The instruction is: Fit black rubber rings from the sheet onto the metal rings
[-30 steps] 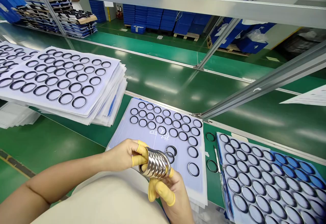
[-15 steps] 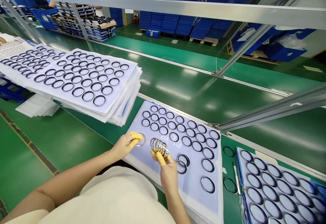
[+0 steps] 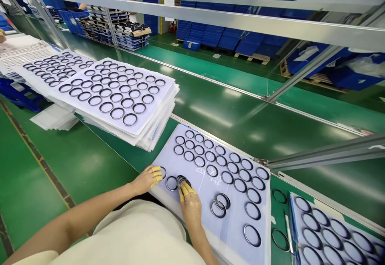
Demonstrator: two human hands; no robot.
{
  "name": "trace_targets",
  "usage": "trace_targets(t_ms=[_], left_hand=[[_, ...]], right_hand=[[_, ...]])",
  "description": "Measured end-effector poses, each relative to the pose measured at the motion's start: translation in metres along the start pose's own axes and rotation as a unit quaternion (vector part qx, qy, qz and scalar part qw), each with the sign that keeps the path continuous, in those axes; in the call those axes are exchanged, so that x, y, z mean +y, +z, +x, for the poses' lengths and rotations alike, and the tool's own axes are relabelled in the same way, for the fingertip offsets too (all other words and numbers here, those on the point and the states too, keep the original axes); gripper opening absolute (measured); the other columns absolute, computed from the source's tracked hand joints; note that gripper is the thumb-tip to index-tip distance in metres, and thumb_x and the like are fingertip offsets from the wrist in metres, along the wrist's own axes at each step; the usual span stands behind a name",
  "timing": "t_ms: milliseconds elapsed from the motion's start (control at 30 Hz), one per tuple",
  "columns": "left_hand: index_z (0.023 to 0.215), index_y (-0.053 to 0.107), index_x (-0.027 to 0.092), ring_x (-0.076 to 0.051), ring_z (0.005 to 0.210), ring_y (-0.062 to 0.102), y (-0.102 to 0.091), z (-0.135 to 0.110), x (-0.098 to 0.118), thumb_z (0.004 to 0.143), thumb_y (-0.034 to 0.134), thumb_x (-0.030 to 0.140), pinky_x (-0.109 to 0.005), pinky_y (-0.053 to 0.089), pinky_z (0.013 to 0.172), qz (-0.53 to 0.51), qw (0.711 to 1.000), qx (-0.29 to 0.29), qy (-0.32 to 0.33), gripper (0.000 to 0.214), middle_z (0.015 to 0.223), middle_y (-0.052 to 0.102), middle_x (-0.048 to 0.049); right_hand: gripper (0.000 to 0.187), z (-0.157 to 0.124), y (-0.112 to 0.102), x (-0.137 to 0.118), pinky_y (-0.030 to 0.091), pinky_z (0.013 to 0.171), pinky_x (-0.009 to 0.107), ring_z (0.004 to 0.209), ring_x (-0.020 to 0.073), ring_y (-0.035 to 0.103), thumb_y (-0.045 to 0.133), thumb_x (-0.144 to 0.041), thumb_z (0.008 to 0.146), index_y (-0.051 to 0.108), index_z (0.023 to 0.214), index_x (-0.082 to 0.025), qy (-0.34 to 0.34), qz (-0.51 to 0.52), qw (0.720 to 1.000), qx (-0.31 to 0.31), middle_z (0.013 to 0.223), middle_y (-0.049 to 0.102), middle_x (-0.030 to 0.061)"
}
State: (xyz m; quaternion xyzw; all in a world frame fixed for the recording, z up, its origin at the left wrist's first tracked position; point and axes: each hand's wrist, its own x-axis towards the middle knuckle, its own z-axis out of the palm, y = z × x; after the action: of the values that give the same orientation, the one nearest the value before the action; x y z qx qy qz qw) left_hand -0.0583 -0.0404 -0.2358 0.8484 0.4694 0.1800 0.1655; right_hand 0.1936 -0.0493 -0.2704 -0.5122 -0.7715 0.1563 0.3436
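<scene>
My left hand (image 3: 148, 178), with yellow finger cots, lies with fingers stretched over a metal ring (image 3: 163, 172) at the near left corner of a pale sheet (image 3: 207, 184) covered in rows of rings. My right hand (image 3: 189, 202), also in yellow cots, pinches a small stack of metal rings (image 3: 182, 181) and sets it down on the sheet. One single ring (image 3: 171, 183) lies flat between the hands. Two overlapping loose rings (image 3: 220, 205) lie to the right of my right hand.
A tall stack of ring-filled sheets (image 3: 120, 96) sits to the left, with more sheets (image 3: 45, 66) beyond. Another filled sheet (image 3: 333, 233) lies at the right, with loose rings (image 3: 280, 239) and a thin tool (image 3: 289, 233) beside it. A green conveyor (image 3: 240, 112) and metal frame bars (image 3: 325, 154) run behind.
Both hands have gone from held up near my body down onto the sheet. The ring stack has shrunk, and single rings now lie on the sheet's near left corner.
</scene>
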Motion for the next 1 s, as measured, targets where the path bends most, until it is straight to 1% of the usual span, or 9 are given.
trace_targets(t_ms=[100,200,333,467,600,700,767,867,1000], left_hand=[[0.114,0.063,0.022,-0.024,0.126,0.047,0.001,0.004,0.007,0.091,0.051,0.018,-0.047,0.033,0.108,0.015,1.000,0.003,0.019,0.026,0.123,0.063,-0.0080],[0.115,0.061,0.023,-0.023,0.127,0.046,0.007,0.014,0.016,0.090,0.054,0.019,-0.045,0.034,0.108,0.023,0.999,-0.006,0.049,0.026,0.124,0.063,-0.0068],[0.105,0.064,0.022,-0.024,0.127,0.045,0.017,0.024,0.024,0.087,0.061,0.021,-0.045,0.034,0.108,0.032,0.996,-0.026,0.080,0.019,0.121,0.064,-0.0046],[0.101,0.065,0.021,-0.026,0.126,0.045,0.021,0.037,0.031,0.085,0.063,0.025,-0.048,0.034,0.107,0.044,0.994,-0.041,0.091,0.016,0.119,0.063,-0.0067],[0.103,0.065,0.018,-0.027,0.129,0.041,0.030,0.059,0.047,0.085,0.063,0.025,-0.047,0.032,0.109,0.054,0.991,-0.052,0.113,0.019,0.127,0.059,-0.0092],[0.092,0.067,0.013,-0.030,0.130,0.040,0.041,0.070,0.059,0.086,0.061,0.020,-0.047,0.034,0.107,0.060,0.989,-0.059,0.123,0.011,0.129,0.057,-0.0137],[0.087,0.068,0.014,-0.029,0.130,0.041,0.047,0.071,0.064,0.088,0.057,0.017,-0.046,0.035,0.107,0.058,0.986,-0.066,0.139,0.013,0.128,0.058,-0.0133],[0.089,0.069,0.018,-0.025,0.131,0.040,0.049,0.066,0.066,0.090,0.054,0.017,-0.042,0.036,0.107,0.047,0.983,-0.074,0.161,0.015,0.128,0.059,-0.0093],[0.091,0.069,0.022,-0.024,0.130,0.042,0.040,0.060,0.060,0.087,0.059,0.017,-0.040,0.039,0.105,0.029,0.988,-0.056,0.140,0.012,0.128,0.059,-0.0056]], right_hand=[[0.029,-0.009,-0.008,0.008,0.053,0.089,0.048,0.109,0.0317,0.063,0.048,-0.027,0.095,0.073,0.103,-0.014,-0.026,-0.059,0.998,0.004,0.108,0.072,0.0144],[0.029,-0.018,-0.014,0.013,0.053,0.089,0.045,0.111,0.0304,0.062,0.047,-0.026,0.095,0.073,0.102,-0.015,-0.043,-0.101,0.994,0.007,0.106,0.073,0.0119],[0.030,-0.029,-0.025,0.022,0.050,0.092,0.047,0.114,0.0326,0.060,0.047,-0.025,0.095,0.072,0.105,-0.011,-0.030,-0.149,0.988,0.027,0.108,0.072,0.0154],[0.032,-0.041,-0.036,0.034,0.051,0.089,0.047,0.111,0.0328,0.061,0.044,-0.024,0.096,0.073,0.100,-0.012,-0.019,-0.172,0.984,0.028,0.104,0.073,0.0156],[0.031,-0.049,-0.042,0.041,0.051,0.091,0.048,0.112,0.0331,0.061,0.045,-0.022,0.095,0.073,0.102,-0.010,-0.007,-0.174,0.984,0.035,0.106,0.072,0.0169],[0.029,-0.050,-0.041,0.039,0.050,0.093,0.047,0.113,0.0312,0.061,0.046,-0.022,0.094,0.073,0.103,-0.013,-0.004,-0.156,0.987,0.026,0.107,0.073,0.0144],[0.027,-0.052,-0.040,0.036,0.051,0.094,0.045,0.113,0.0293,0.061,0.048,-0.022,0.093,0.073,0.103,-0.017,-0.004,-0.136,0.991,0.011,0.108,0.073,0.0112],[0.026,-0.053,-0.042,0.032,0.051,0.095,0.044,0.116,0.0287,0.060,0.050,-0.025,0.092,0.073,0.101,-0.018,0.008,-0.104,0.994,0.002,0.109,0.073,0.0102],[0.033,-0.042,-0.052,0.028,0.055,0.088,0.045,0.107,0.0284,0.065,0.045,-0.032,0.095,0.071,0.105,-0.015,0.063,-0.074,0.995,0.036,0.105,0.073,0.0136]])
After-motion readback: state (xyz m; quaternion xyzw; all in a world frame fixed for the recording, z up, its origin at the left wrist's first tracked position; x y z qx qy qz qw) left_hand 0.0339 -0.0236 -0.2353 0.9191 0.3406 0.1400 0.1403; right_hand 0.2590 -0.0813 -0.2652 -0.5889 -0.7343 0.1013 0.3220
